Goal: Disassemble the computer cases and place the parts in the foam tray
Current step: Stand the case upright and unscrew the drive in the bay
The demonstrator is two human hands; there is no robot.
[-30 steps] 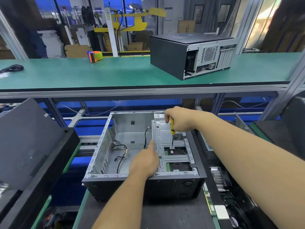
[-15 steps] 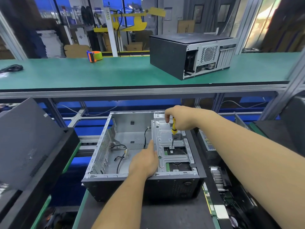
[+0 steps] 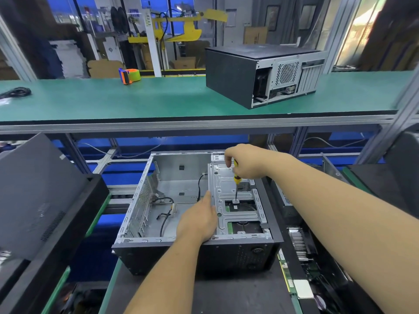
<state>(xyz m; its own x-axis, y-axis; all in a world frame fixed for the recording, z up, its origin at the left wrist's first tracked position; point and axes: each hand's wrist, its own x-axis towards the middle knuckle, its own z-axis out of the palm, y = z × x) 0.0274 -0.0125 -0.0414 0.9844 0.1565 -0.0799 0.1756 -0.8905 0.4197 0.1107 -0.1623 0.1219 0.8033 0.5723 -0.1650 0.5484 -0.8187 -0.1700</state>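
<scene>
An open grey computer case [image 3: 145, 200] lies on its side in front of me, loose black cables on its floor. A metal drive cage [image 3: 229, 191] fills its right half. My right hand [image 3: 246, 163] pinches a yellow-handled screwdriver [image 3: 236, 181] held upright, its tip on a screw in the cage. My left hand [image 3: 197, 220] rests against the cage's left edge, fingers straight along it. A second, closed case [image 3: 231, 73] stands on the green upper shelf at the right.
A black side panel [image 3: 34, 196] leans at the left. Circuit boards and other parts [image 3: 299, 257] lie in a dark tray at the right. On the green shelf [image 3: 113, 103] sit a tape dispenser [image 3: 129, 75] and a coiled cable [image 3: 15, 92].
My right hand has shifted its fingers on the screwdriver handle, which stays on the same screw. My left hand has not moved.
</scene>
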